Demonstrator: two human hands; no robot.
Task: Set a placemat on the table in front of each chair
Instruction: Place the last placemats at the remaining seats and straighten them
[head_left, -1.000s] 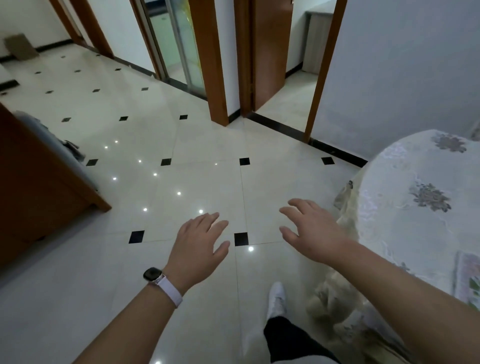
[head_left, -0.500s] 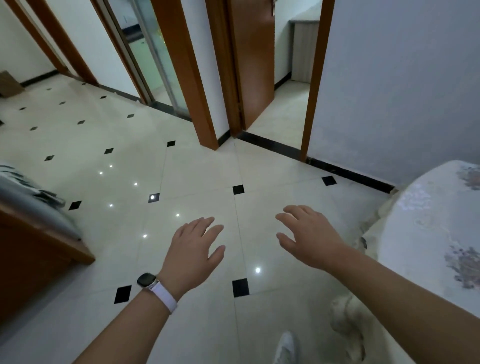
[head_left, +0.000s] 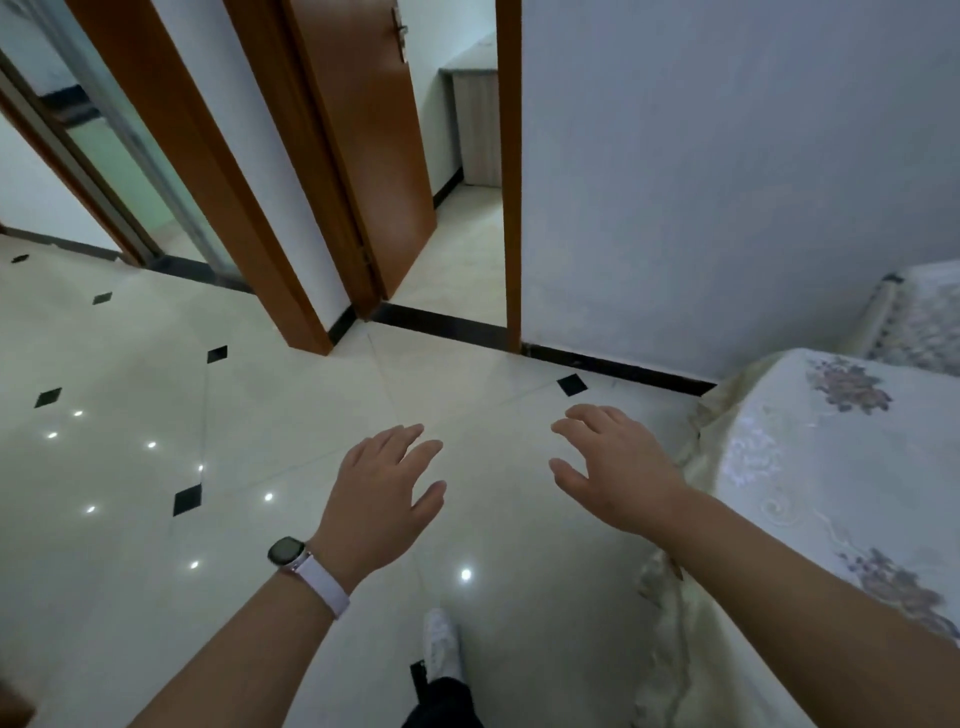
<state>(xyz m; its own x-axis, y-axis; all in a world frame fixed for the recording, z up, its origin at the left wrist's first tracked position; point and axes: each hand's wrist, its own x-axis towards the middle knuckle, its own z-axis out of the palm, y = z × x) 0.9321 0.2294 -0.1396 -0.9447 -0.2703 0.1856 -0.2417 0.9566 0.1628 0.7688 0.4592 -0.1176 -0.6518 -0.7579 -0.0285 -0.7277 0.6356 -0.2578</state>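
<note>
Tiled floor (head_left: 291, 519) w/ both hands empty beside table (head_left: 841, 467).

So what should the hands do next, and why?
Probably go and fetch a placemat first. The left hand and right hand are both open and hold nothing, hanging over the floor. The table sits at the right, and no placemat shows on the part in view.
</note>
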